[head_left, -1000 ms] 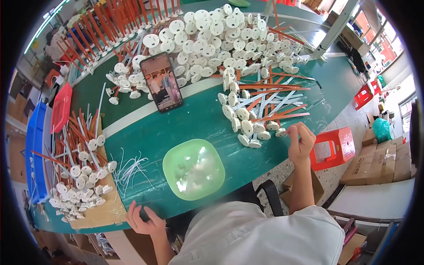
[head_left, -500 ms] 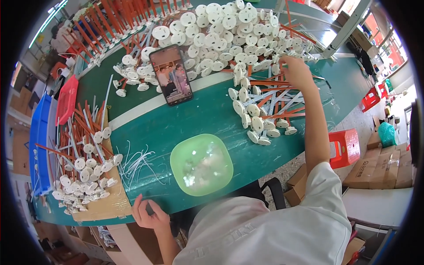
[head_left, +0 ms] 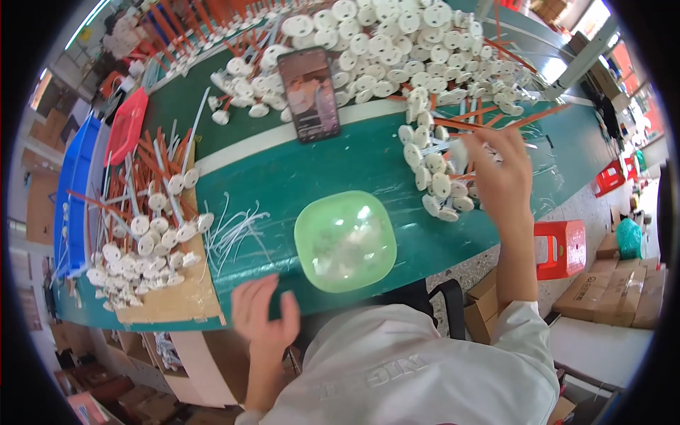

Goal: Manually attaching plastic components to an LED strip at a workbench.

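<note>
Many white discs (head_left: 435, 170) lie on the right side of the green bench (head_left: 255, 166). The right hand (head_left: 503, 166) is bent over them, by an orange stick (head_left: 542, 115). It is blurry, so I cannot tell if it pinches one. The left hand (head_left: 264, 313) is spread, near the bowl (head_left: 312, 225).

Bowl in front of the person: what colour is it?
Light green; the bowl shows best in the head view.
</note>
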`<state>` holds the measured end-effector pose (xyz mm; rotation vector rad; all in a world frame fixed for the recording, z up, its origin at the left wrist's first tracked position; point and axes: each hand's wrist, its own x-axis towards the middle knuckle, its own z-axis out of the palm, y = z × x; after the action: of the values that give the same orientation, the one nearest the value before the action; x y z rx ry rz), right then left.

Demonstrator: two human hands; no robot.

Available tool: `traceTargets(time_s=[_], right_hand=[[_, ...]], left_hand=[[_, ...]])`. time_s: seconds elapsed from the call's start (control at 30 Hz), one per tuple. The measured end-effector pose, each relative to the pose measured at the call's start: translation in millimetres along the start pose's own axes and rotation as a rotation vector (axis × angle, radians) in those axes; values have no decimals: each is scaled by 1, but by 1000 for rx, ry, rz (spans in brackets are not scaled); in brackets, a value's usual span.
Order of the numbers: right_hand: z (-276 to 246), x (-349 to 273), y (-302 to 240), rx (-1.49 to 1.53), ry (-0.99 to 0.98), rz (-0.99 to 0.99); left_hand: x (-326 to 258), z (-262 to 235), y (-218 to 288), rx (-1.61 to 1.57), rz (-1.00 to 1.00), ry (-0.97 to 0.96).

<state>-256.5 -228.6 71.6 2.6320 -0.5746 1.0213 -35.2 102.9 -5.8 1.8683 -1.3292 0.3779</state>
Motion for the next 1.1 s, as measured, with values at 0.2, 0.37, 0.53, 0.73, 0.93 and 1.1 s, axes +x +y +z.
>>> traceTargets(time_s=[0.2, 0.37, 0.53, 0.73, 0.93, 1.1], right_hand=[[-22, -12, -132, 441, -154, -300], [-23, -18, -148, 597, -111, -344], [-10, -29, -160, 846, 207, -277], [12, -40, -181, 992, 195, -247], [19, -43, -187, 987, 173, -219], [28, -39, -198, 1044, 282, -163]], left_hand=[[37, 34, 47, -316, 115, -174], [20, 38, 51, -443, 60, -117], [-4, 28, 50, -1608, -787, -231], [-12, 22, 57, -1742, -921, -511], [-16, 14, 55, -1706, -891, -538], [-16, 16, 55, -1692, -885, -508]])
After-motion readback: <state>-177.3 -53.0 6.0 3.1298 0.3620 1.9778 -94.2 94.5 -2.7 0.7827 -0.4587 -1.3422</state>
